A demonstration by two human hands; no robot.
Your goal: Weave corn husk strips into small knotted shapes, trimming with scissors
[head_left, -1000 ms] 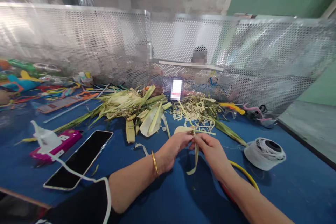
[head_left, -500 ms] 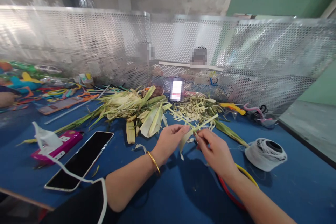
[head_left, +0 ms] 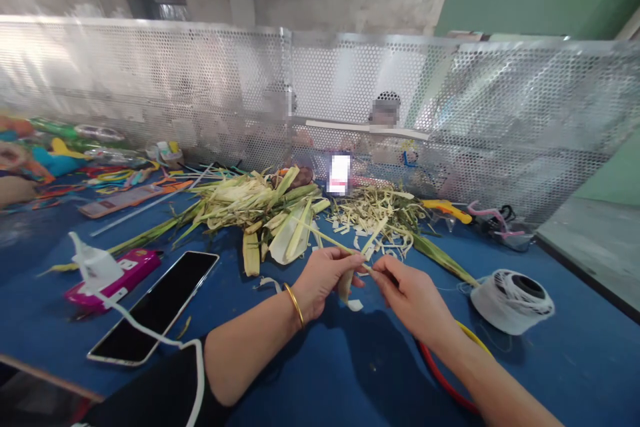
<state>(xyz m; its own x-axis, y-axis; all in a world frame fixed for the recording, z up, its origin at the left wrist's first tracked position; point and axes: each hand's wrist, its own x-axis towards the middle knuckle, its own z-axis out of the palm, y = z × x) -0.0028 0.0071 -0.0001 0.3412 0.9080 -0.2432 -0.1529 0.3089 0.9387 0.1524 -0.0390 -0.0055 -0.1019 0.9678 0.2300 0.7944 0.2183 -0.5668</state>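
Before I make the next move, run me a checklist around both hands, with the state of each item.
1. Left hand pinching the long leaf strip: ok.
2. Right hand gripping that strip's near end at the fingertips: ok.
3. Short leaf strip fastened to the long one: cannot tell, left fingers cover the spot.
4. White thread spool clear of the right hand: ok, apart.
5. White cord clear of the dark-screened phone: not ok, it crosses over it.
6. Right forearm off the red-and-yellow loop: cannot tell, they overlap in view.
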